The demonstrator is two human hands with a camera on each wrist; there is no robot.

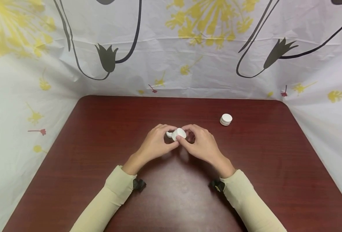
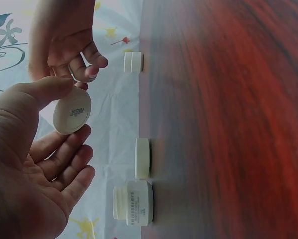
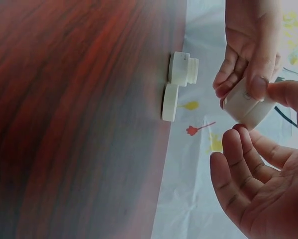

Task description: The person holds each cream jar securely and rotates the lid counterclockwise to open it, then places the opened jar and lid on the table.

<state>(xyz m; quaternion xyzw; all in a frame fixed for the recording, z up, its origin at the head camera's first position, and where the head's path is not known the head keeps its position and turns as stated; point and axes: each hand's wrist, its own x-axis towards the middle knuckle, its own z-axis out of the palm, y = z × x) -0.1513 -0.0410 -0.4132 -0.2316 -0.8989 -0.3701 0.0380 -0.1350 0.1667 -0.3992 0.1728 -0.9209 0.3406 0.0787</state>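
Both hands hold a small white cream jar [image 1: 178, 134] above the table, tilted, its printed base [image 2: 71, 112] showing in the left wrist view. My left hand [image 1: 157, 141] grips the jar's body between thumb and fingers. On the lid side, my right hand [image 1: 201, 141] pinches the jar with thumb and fingertips; a seam between body and lid shows in the right wrist view. Beyond the hands an uncovered white jar [image 2: 134, 203] stands on the table, its threaded neck bare. Close beside that jar lies a white lid [image 2: 143, 158]. The left hand partly hides them in the head view.
Another white jar [image 1: 226, 119], closed, stands toward the back right of the dark red wooden table [image 1: 124, 112]. A white cloth [image 1: 171, 71] with yellow and grey flower prints hangs behind the table and along both sides.
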